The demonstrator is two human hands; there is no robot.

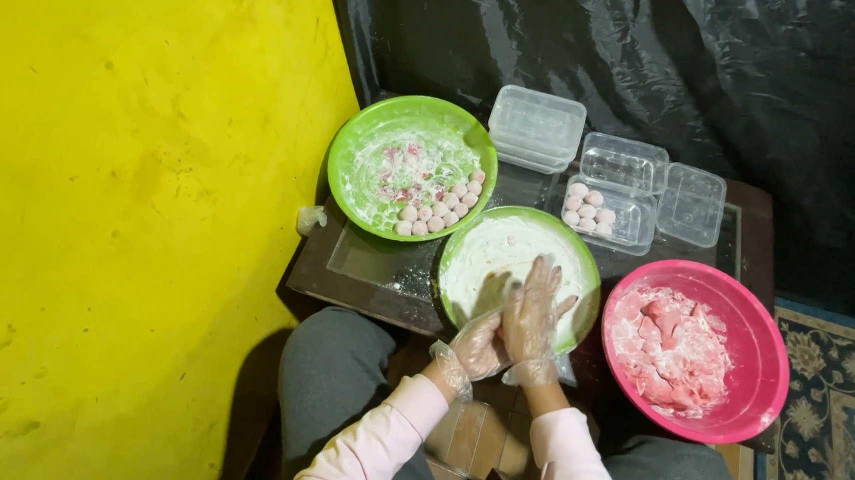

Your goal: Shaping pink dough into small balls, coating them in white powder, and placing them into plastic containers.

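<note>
Both hands wear thin clear plastic gloves and meet palm to palm over the near rim of a green bowl dusted with white flour. My right hand lies flat on top with fingers spread. My left hand is underneath, mostly covered. Whatever is pressed between the palms is hidden. A pink bowl at the right holds pink dough chunks coated in flour. A larger green bowl at the back left holds flour and several small pink dough balls.
Clear plastic tubs stand at the back: a stack, an empty one, another, and one holding pink balls. All rest on a small dark table. Yellow wall at left, black plastic sheet behind, patterned rug at right.
</note>
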